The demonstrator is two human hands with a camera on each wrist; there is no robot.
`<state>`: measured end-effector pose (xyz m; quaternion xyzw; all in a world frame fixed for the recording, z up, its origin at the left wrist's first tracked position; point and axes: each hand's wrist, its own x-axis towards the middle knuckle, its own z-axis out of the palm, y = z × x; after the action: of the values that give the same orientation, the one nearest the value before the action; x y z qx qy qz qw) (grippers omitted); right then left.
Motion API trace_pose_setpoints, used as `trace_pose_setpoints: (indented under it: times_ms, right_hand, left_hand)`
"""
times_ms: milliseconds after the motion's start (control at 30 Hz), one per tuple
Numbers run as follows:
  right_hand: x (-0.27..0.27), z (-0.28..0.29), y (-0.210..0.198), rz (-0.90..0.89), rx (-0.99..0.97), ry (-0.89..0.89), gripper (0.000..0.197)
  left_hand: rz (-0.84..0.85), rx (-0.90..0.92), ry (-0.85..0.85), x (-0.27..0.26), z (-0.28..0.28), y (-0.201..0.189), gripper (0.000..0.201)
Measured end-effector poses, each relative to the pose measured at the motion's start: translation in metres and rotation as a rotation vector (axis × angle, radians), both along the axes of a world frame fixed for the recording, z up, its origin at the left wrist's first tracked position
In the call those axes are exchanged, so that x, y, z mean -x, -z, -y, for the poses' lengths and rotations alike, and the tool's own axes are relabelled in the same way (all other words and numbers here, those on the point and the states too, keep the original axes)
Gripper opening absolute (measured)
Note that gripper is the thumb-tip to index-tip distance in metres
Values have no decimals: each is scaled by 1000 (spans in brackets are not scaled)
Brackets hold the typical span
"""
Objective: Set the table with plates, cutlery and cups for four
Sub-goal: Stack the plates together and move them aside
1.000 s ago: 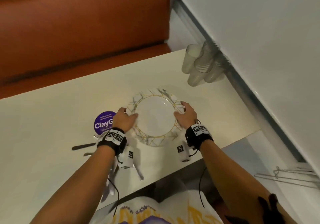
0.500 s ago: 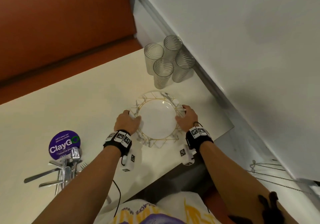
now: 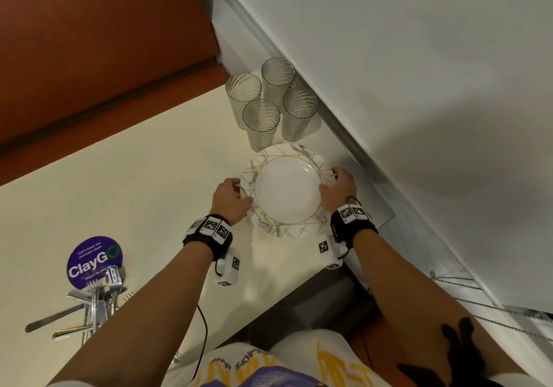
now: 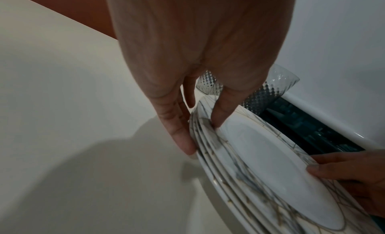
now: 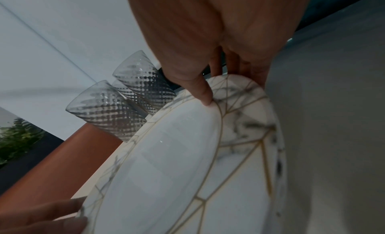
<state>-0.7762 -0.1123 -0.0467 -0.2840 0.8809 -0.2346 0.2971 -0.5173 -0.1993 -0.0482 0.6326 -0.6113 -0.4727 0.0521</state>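
Note:
A stack of white plates (image 3: 287,190) with marbled, gold-lined rims lies near the table's right end, close to the front edge. My left hand (image 3: 230,198) grips the stack's left rim, thumb on top and fingers at the edge; the left wrist view shows several plates (image 4: 268,156) layered. My right hand (image 3: 339,187) grips the right rim, thumb on the top plate (image 5: 166,155). Several clear patterned cups (image 3: 269,105) stand upright just behind the plates by the wall. A pile of cutlery (image 3: 92,305) lies at the front left.
A purple round ClayGo sticker (image 3: 92,259) sits beside the cutlery. An orange bench (image 3: 98,36) runs behind the cream table (image 3: 134,177). A pale wall (image 3: 404,87) borders the table's right end. Cords (image 3: 484,305) hang at the lower right.
Both hands have slid the plate stack to the right along the table, away from the sticker and cutlery, until it sits just in front of the cups.

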Motion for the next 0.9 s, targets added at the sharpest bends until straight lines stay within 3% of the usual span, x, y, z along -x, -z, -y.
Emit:
trace_pose_setpoints:
  times_ms: [200,467,633,767,900]
  right_hand:
    - [-2,-7,-3,-159,-81,-94,67]
    - [-3,-6,-5,-123,-84,-119,69]
    - [-6,-4,-11,-205,-185,-130,70]
    - [-29,-2,-23,-334,-47,-121,58]
    - [-74,10,-30,-354,100,-247,45]
  left_hand:
    - [15,0,-17,2,-2,3,53]
    - [-18,-12,-53,6,-1,2,49]
    - [-43,22,-26,-1,-3,-3,48]
    - [-87,33,-30,-22,-8,-9,30]
    - [-139,37,-68,-64,-17,-13,15]
